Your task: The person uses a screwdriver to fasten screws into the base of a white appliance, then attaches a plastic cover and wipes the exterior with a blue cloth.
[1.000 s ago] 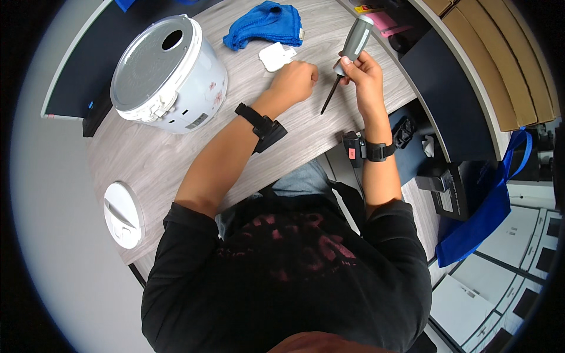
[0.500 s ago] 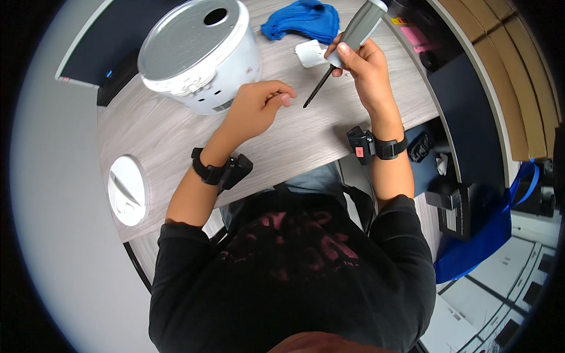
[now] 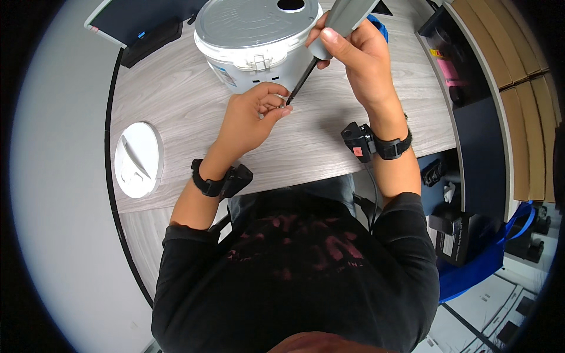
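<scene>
My right hand [image 3: 371,67] is wrapped round the thick grey handle of a screwdriver [image 3: 347,20], its dark shaft slanting down to the left. The shaft's tip meets the fingers of my left hand [image 3: 247,120]. Between that thumb and the curled fingers a tiny metal piece [image 3: 282,107], seemingly a screw, touches the tip; it is too small to make out fully. Just beyond both hands stands a white bucket [image 3: 294,69] with a grey lid [image 3: 241,25], a dark round hole in the lid and a latch facing me.
On the wood-grain table [image 3: 194,112] a white oval piece with a curved ridge [image 3: 140,160] lies at the left. A monitor [image 3: 144,20] stands far left. Part of a blue cloth [image 3: 378,26] shows behind my right hand. Shelving with cardboard boxes [image 3: 529,117] borders the right.
The screwdriver's tip has come down to my left fingertips, which were apart from it before. The view has shifted, so the bucket sits further right; the small white piece is now hidden.
</scene>
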### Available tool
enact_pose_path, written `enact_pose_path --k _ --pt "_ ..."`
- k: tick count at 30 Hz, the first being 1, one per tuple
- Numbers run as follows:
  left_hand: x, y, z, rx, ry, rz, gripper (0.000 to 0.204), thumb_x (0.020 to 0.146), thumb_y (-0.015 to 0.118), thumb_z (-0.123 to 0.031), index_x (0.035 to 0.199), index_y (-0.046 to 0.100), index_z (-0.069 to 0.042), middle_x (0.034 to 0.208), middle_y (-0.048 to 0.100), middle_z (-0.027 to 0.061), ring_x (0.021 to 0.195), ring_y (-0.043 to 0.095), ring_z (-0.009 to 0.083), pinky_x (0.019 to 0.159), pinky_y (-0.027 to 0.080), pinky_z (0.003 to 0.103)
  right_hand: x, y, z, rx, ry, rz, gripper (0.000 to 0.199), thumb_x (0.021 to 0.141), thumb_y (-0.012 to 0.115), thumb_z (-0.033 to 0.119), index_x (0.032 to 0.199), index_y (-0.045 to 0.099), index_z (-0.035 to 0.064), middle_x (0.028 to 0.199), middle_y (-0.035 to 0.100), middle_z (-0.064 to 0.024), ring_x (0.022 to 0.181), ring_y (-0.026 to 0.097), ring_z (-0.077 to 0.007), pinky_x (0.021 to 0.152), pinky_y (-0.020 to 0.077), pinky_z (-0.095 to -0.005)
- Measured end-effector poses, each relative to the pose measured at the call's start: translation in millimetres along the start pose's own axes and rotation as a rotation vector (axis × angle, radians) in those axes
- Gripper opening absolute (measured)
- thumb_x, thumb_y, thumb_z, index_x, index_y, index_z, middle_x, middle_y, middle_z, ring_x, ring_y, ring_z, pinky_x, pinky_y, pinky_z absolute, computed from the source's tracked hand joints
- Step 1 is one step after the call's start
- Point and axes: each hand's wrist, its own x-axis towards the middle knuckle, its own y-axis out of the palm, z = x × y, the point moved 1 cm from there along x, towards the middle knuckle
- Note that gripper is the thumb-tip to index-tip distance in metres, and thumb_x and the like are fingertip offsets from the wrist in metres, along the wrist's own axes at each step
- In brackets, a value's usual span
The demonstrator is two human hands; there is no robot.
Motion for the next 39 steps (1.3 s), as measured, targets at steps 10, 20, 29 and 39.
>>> enact_pose_path --k 10,20,29,39 --pt "-0.5 -9.8 -5.3 0.071 0.077 -0.011 0.028 0.089 0.071 0.003 0.117 0.069 0.005 0.096 0.079 0.0125 0.087 0.074 0.0132 0.079 0.057 0.025 10.0 13.9 -0.1 -0.052 -0.009 0.041 0.024 0.100 0.065 0.025 0.115 0.064 0.0060 0.099 0.074 -0.0087 0.090 0.069 -0.0148 0.068 0.0558 -0.0292" --pt "6.0 -21.9 -19.4 0.044 0.061 0.138 0.024 0.088 0.071 0.002 0.112 0.071 0.002 0.085 0.076 0.0088 0.080 0.070 0.0126 0.074 0.054 0.027 25.2 12.8 2.8 0.076 -0.017 0.233 0.029 0.096 0.074 0.020 0.117 0.066 0.0009 0.098 0.071 -0.0064 0.085 0.069 -0.0122 0.068 0.0574 -0.0274" --pt "15.5 -39.2 -64.3 0.174 0.133 0.072 0.033 0.082 0.080 -0.005 0.114 0.076 -0.002 0.073 0.068 0.0011 0.065 0.058 0.0073 0.062 0.046 0.023 61.3 18.7 29.6 0.127 0.003 0.217 0.031 0.094 0.076 0.015 0.118 0.065 -0.0006 0.095 0.070 -0.0035 0.083 0.066 -0.0091 0.073 0.0542 -0.0237" --pt "39.8 -60.1 -75.2 0.440 0.504 -0.304 0.039 0.075 0.082 -0.001 0.112 0.079 -0.010 0.076 0.069 -0.0029 0.077 0.054 0.0115 0.066 0.043 0.027 103.7 41.6 52.3 0.171 -0.143 0.176 0.030 0.096 0.072 0.008 0.123 0.061 -0.0011 0.098 0.064 0.0014 0.084 0.060 -0.0050 0.074 0.0518 -0.0217"
